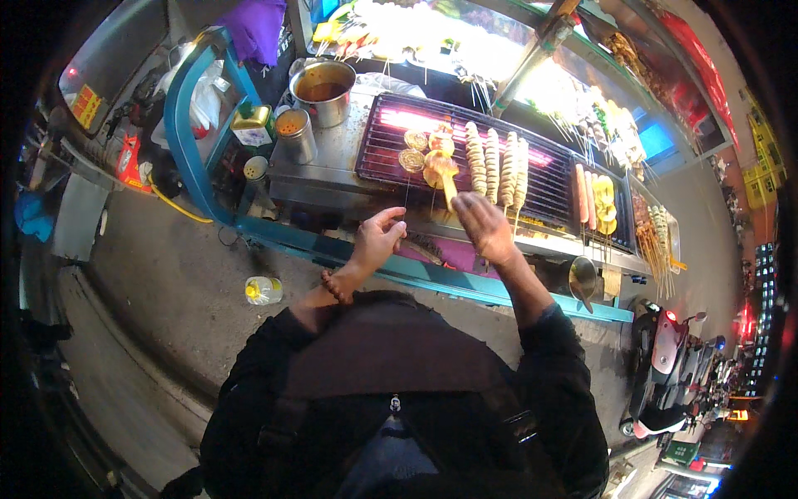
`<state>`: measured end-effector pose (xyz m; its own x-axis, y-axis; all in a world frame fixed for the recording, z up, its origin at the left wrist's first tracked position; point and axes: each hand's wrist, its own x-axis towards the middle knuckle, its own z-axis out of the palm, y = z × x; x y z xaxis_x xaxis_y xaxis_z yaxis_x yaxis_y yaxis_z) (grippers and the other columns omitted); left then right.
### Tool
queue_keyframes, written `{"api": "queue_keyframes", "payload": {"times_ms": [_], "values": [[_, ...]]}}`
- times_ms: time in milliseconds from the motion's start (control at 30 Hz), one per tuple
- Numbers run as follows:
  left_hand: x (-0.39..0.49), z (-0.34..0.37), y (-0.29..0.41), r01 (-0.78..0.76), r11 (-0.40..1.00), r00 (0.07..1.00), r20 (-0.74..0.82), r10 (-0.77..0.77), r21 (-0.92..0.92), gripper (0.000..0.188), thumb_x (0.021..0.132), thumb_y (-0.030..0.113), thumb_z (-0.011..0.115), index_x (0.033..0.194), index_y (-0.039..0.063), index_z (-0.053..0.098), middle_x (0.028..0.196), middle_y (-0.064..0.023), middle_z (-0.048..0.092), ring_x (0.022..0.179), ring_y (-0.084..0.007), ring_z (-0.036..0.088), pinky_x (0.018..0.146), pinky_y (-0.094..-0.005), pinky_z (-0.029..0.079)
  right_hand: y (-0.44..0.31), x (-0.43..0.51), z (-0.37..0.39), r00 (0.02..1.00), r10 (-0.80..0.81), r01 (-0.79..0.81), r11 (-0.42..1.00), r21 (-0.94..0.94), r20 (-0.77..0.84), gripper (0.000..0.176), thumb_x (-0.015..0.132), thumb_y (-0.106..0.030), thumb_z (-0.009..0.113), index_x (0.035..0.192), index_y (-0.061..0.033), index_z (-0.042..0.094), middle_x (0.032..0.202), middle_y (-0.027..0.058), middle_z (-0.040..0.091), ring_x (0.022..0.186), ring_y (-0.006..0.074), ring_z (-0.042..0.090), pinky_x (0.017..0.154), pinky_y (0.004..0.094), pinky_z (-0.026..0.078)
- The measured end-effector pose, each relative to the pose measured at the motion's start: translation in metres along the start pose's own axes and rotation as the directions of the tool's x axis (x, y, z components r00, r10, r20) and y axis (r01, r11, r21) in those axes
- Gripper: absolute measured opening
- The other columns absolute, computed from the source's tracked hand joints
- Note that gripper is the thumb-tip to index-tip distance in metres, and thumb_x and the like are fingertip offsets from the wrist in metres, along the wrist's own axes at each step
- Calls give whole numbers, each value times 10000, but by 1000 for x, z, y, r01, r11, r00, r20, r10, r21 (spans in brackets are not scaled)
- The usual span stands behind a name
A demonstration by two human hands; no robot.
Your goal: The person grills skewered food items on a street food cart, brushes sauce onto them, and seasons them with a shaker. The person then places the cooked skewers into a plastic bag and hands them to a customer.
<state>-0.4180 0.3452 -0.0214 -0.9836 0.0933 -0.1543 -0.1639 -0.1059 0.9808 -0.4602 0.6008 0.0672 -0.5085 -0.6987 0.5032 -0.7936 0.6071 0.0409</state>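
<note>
My right hand (483, 226) grips the handle of a basting brush (444, 171), whose head lies against round food pieces (435, 181) on the black wire grill (548, 187). My left hand (381, 236) pinches the lower end of a thin skewer (408, 190) that bears pale spiral slices (411, 160). To the right of the brush lie several spiral-cut skewers (476, 159). Farther right are sausages (583, 193) and a skewer of yellow, wavy food (604, 203). Pink-glowing heat shows under the wires.
Left of the grill stand a metal pot of brown sauce (323, 93), a shaker (295, 136) and an oil tin (252, 125). A blue metal frame (299, 240) runs before me. A tray of skewers (672, 231) is at right; a plastic bottle (264, 290) lies on the ground.
</note>
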Motion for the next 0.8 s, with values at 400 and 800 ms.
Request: {"api": "queue_keyframes", "payload": {"times_ms": [400,800], "values": [[4,-30,15,-260,889,870,-308,385,376,455,858,149,791,1271,33,638,856,-46,674,680,-145,621,616,-304,524,-20,59,-31,929,207,-185,978,100,-307,251,875,32,706,1125,19,681,989,183,700,827,332,684,713,407,549],[75,-193,76,-434,670,623,-336,707,602,940,738,200,898,1507,42,380,1444,-183,510,1328,-336,509,1109,-451,417,-11,297,105,902,284,-164,922,351,-326,134,945,-133,696,984,-5,692,902,197,690,769,378,680,675,425,537]]}}
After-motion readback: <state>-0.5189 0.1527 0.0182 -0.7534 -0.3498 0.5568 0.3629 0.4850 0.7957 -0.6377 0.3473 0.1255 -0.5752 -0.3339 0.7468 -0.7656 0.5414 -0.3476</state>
